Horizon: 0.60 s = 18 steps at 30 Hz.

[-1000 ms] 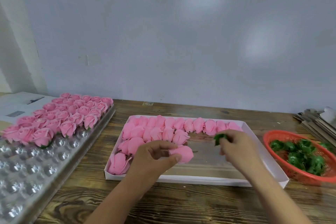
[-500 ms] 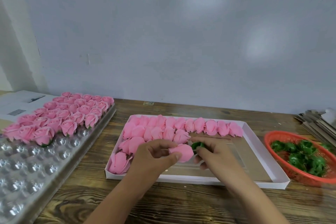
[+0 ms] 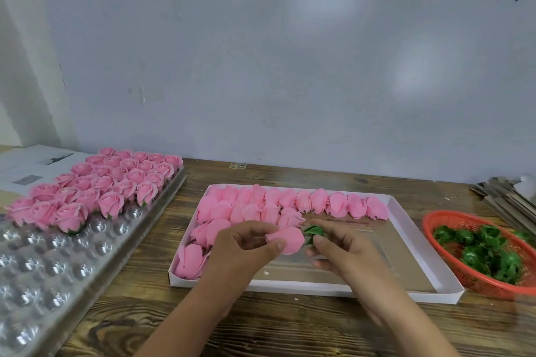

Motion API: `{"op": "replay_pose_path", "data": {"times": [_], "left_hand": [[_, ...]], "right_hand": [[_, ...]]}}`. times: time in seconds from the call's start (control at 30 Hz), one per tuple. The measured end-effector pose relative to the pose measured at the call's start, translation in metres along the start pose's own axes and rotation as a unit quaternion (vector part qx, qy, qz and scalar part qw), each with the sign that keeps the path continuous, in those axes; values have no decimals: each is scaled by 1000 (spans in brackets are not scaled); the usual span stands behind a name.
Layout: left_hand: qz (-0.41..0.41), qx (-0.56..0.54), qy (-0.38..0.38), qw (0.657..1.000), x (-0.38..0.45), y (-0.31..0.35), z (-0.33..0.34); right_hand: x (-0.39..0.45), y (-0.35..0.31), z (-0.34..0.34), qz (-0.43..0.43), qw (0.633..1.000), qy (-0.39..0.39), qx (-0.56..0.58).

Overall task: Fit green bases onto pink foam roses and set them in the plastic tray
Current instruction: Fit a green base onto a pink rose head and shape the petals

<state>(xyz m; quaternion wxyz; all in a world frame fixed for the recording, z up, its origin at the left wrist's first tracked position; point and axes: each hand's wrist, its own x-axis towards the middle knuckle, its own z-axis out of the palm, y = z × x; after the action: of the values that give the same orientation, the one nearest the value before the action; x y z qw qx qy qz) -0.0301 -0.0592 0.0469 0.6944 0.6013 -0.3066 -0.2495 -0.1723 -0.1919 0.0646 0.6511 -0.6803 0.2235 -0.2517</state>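
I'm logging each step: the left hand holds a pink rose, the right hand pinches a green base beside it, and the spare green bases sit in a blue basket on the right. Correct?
Not quite: the head view shows the basket is red-orange, not blue. The rest stands: the left hand holds a pink rose, and the right hand pinches a green base beside it.

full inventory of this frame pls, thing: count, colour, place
held rose: one, pink, left hand
held base: one, green, right fingers, at the rose's end
box: one, white, centre; many loose pink roses along far and left sides
plastic tray: one, clear, left; finished pink roses at far end
basket: one, red, right; many green bases
table: one, brown wood
papers: far left
left hand: one
right hand: one
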Motion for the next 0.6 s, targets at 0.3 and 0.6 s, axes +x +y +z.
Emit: {"op": "replay_pose_path", "data": {"times": [0.3,0.6], "left_hand": [[6,-1,-2,1000,-1,1,1],[3,-5,-14,1000,-3,3,1]], "right_hand": [[-2,8,9,1,1000,-7,23],[-2,11,8,-30,999,1,29]]}}
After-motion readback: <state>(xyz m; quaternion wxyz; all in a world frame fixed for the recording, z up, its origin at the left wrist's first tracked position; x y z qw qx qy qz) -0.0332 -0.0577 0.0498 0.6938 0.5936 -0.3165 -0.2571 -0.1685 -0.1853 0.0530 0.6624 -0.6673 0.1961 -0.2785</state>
